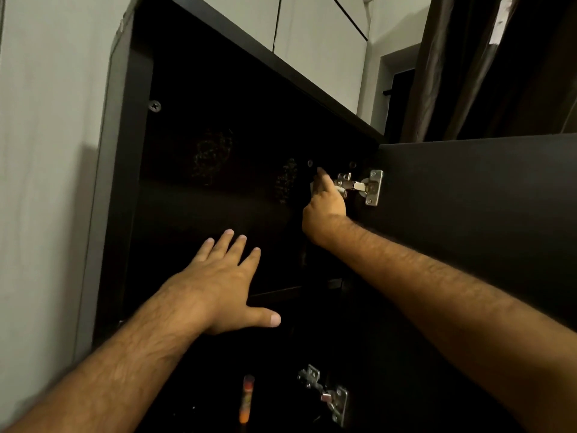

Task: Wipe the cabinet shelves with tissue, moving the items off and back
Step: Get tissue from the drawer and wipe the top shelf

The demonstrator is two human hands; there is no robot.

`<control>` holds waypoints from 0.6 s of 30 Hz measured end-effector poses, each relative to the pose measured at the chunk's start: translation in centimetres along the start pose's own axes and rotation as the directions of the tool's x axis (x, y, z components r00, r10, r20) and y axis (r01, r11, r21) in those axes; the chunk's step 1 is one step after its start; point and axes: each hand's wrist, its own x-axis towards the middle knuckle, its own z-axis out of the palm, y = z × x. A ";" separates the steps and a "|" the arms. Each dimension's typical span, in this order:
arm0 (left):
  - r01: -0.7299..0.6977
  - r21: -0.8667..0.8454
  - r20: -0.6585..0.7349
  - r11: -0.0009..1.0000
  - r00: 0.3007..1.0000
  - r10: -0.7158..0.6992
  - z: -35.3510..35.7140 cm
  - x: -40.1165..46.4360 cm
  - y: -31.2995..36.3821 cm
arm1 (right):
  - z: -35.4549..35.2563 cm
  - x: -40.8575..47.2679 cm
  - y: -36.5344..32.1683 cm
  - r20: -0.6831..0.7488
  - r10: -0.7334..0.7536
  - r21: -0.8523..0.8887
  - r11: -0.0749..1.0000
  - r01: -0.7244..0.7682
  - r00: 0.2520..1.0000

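I look up into a dark cabinet (199, 98) with its door (468, 195) swung open to the right. My right hand (324, 210) reaches deep inside beside the upper metal hinge (362, 185), fingers curled round a small white piece of tissue (312, 185) that shows only at its edges. My left hand (224, 282) is stretched out flat with fingers spread in front of a shelf edge (278, 292); whether it touches the shelf is hard to tell in the dark.
A small orange tube-like item (246, 398) stands on a lower shelf. A second hinge (327, 395) sits at the lower right. White wall (46, 182) lies to the left, and a dark curtain (487, 64) hangs at the upper right.
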 end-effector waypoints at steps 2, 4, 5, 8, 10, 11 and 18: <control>0.012 -0.001 -0.003 1.000 1.000 -0.012 0.1 0.1 0.0 | 0.9 -0.4 -0.7 0.005 -0.035 -0.027 0.999 0.035 0.999; 0.020 0.002 -0.006 1.000 1.000 -0.020 0.1 0.1 0.0 | 2.0 -0.9 -0.7 0.019 -0.050 0.047 0.998 0.049 0.999; 0.024 0.005 -0.009 1.000 1.000 -0.024 0.1 0.2 -0.1 | 2.5 -1.3 -0.8 0.026 -0.063 0.098 0.993 0.060 0.998; 0.034 0.007 -0.016 0.999 0.999 -0.034 0.3 0.3 0.0 | 3.8 -3.3 -1.1 0.063 -0.122 0.193 0.975 0.108 0.991; 0.039 0.008 -0.019 0.999 0.999 -0.038 0.4 0.3 0.0 | 4.4 -4.7 -1.3 0.079 -0.163 0.261 0.956 0.137 0.984; 0.039 0.010 -0.020 0.999 0.999 -0.039 0.5 0.3 0.0 | 4.7 -5.4 -1.2 0.066 -0.177 0.307 0.940 0.149 0.982; 0.028 0.013 -0.003 1.000 1.000 -0.028 0.6 0.4 0.0 | 6.2 -7.7 -0.8 -0.033 -0.342 0.556 0.774 0.302 0.939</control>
